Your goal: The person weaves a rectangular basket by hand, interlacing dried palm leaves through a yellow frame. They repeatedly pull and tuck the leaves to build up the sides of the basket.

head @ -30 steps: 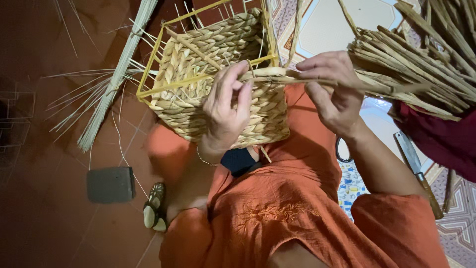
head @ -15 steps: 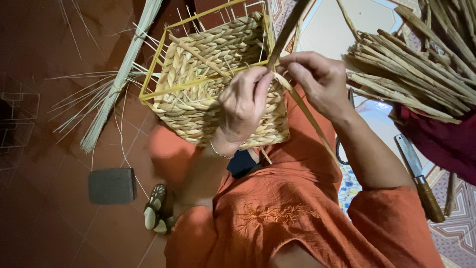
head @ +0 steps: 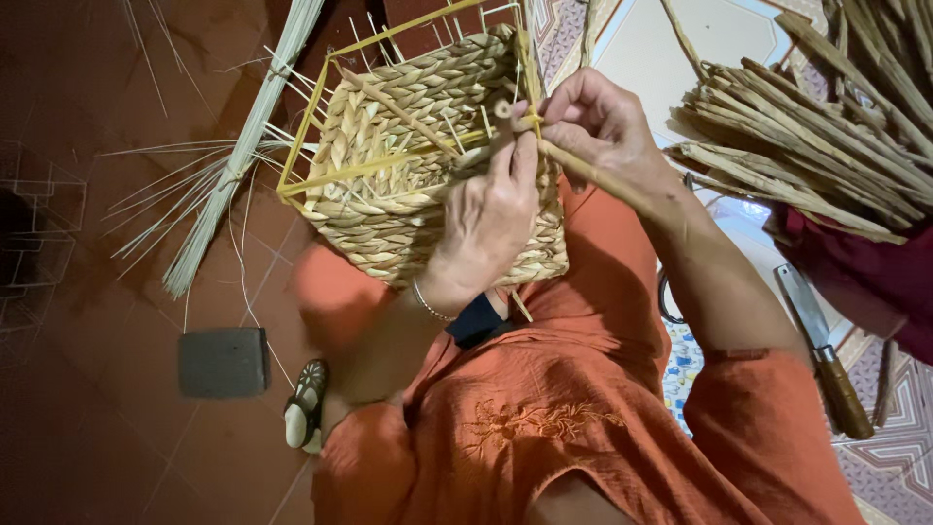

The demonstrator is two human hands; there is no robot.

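Note:
A half-woven straw basket [head: 408,146] on a yellow wire frame [head: 309,126] rests on my lap. My left hand [head: 486,219] lies against the basket's near side, fingers pressing at its top rim. My right hand [head: 598,126] pinches a dried straw strand [head: 593,175] at the rim's right corner; the strand runs down over my right forearm. Both hands meet at that corner.
A heap of dried straw strands [head: 826,146] lies at the right on a red cloth [head: 875,282]. A knife with a wooden handle [head: 826,360] lies below it. A bundle of thin pale reeds [head: 233,165] and a dark grey block [head: 224,362] lie on the red floor at left.
My right hand has pulled the strand from level across the basket up to the rim's right corner. My left hand slid up the basket's side to meet it.

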